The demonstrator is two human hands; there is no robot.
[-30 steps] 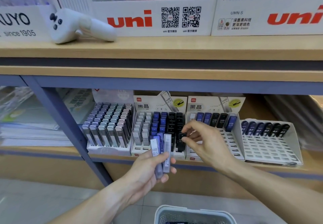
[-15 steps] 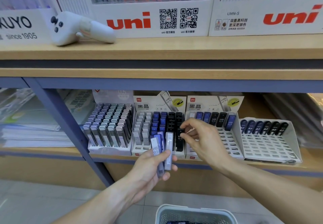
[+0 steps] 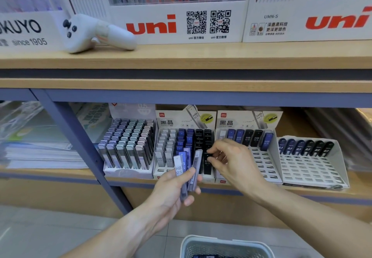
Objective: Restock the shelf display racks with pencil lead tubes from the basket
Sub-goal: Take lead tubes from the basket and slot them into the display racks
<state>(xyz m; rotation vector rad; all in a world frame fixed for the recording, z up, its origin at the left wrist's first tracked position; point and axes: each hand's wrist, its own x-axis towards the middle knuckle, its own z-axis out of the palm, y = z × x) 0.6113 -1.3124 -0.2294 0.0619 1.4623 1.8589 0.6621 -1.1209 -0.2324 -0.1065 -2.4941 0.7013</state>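
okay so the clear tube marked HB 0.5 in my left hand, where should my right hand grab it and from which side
Pinch the upper end of the clear HB 0.5 tube, coming from above. That end juts free above the left hand, whose fingers wrap the lower half. It is flat and slim, so thumb and forefinger on its broad faces should probably hold best.

Lead tubes [image 3: 184, 174]: a few slim translucent grey and blue ones, fanned, upright, front one marked HB 0.5, pinched in left hand [image 3: 171, 189]. Four racks on lower shelf [image 3: 302, 194] front edge: left rack [image 3: 128, 170] full; second rack [image 3: 161, 174] nearly full (black tube [image 3: 207, 165] at right-hand fingers [image 3: 216, 154]); third rack [image 3: 265, 167] and fourth rack [image 3: 314, 167] back row only. Basket [image 3: 225, 246] below, white mesh.
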